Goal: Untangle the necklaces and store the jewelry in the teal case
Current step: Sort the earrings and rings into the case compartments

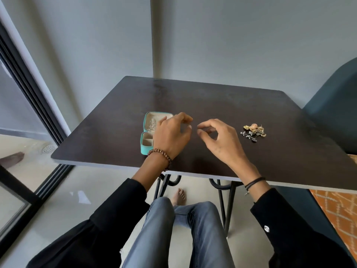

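Note:
The teal case lies open on the dark table, left of centre, with a silver chain in its far half. My left hand hovers over the case's right side, fingers curled, and hides part of it. My right hand is just to the right, thumb and forefinger pinched into a ring. The fingertips of both hands nearly meet. Whether a thin chain runs between them is too fine to see. A small heap of gold and silver jewelry lies on the table to the right of my right hand.
The table stands against a grey wall, its near edge above my knees. A dark teal chair is at the right. A glass sliding door with a black frame runs along the left.

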